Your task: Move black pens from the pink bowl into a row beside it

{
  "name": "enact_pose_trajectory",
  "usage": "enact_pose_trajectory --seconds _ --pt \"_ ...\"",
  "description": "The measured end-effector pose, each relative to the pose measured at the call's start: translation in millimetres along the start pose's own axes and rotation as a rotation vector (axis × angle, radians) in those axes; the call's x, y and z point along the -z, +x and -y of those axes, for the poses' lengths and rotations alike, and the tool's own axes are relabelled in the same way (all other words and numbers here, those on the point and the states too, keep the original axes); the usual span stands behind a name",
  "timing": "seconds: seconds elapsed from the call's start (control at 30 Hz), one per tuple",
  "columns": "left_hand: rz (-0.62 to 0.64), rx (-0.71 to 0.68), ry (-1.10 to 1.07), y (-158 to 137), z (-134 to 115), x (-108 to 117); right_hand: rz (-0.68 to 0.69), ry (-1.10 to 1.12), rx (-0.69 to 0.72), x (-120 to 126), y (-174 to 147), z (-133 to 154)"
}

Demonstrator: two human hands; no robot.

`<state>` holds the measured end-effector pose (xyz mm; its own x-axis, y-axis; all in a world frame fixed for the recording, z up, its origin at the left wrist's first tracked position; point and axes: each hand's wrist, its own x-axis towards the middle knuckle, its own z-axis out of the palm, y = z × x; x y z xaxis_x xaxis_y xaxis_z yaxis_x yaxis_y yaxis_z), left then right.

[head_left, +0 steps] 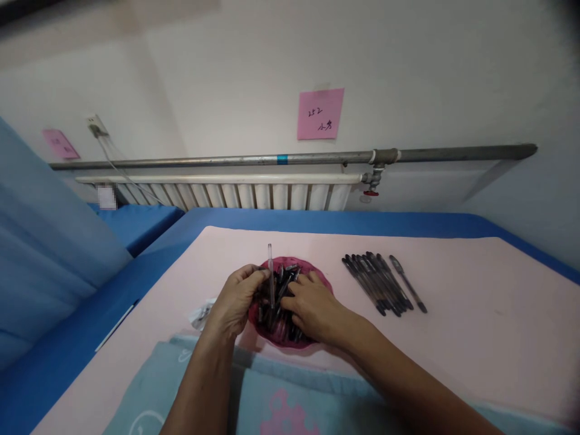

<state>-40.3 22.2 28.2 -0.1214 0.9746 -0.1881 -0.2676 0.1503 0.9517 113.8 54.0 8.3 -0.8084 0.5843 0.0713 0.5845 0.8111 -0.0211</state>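
Assembling under way: row of finished pens (pixel 383 283) on counter (pixel 475 314); red bowl (pixel 317 273) of parts nearly full. Left hand (pixel 235 299) pinching clear tube (pixel 270 272); right hand (pixel 312 308) curled into parts, grip unclear.

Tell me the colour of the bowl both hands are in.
Dark pink bowl, seen in the head view.

The bowl (pixel 317 273) is dark pink, full of black pen parts (pixel 283 284). The pens (pixel 378 281) on the right are black. The mat (pixel 475 314) is light pink on a blue table (pixel 90 314). The near cloth (pixel 272 399) is pale teal with pink and white shapes. The note (pixel 319 113) on the far wall is pink.
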Motion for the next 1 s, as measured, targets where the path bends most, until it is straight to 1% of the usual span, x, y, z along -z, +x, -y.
enact_pose_trajectory --seconds 0.17,0.23,0.3,0.4,0.47,0.57,0.63,0.73,0.8,0.87,0.9,1.0 --pt "-0.011 0.045 -0.053 -1 -3 1 -0.024 0.034 0.04 -1 -2 -7" --pt "0.001 0.061 -0.069 0 -4 0 -0.062 0.07 0.031 2 -4 -10" --pt "0.011 0.064 -0.084 0 -4 0 -0.129 0.136 0.014 6 -6 -13" --pt "0.024 0.057 -0.108 1 -2 -1 -0.301 0.31 -0.069 14 -9 -17" --pt "0.044 0.057 -0.1 1 -1 -1 -0.455 0.493 -0.172 19 -12 -19" --pt "0.098 0.059 -0.034 -1 0 -1 -0.692 0.786 -0.325 24 -14 -22" --pt "0.132 0.064 0.007 -3 0 -3 -0.779 0.983 -0.393 25 -14 -24" --pt "0.163 0.088 0.025 -6 0 -6 -0.792 1.285 -0.432 26 -12 -26" --pt "0.173 0.106 0.031 -7 -1 -8 -0.8 1.402 -0.411 26 -12 -26" --pt "0.178 0.112 0.038 -8 -2 -9 -0.793 1.437 -0.371 28 -12 -25" --pt "0.18 0.11 0.04 -8 -2 -9 -0.768 1.444 -0.352 29 -13 -24" --pt "0.173 0.1 0.036 -9 -3 -8 -0.643 1.435 -0.293 33 -17 -20"
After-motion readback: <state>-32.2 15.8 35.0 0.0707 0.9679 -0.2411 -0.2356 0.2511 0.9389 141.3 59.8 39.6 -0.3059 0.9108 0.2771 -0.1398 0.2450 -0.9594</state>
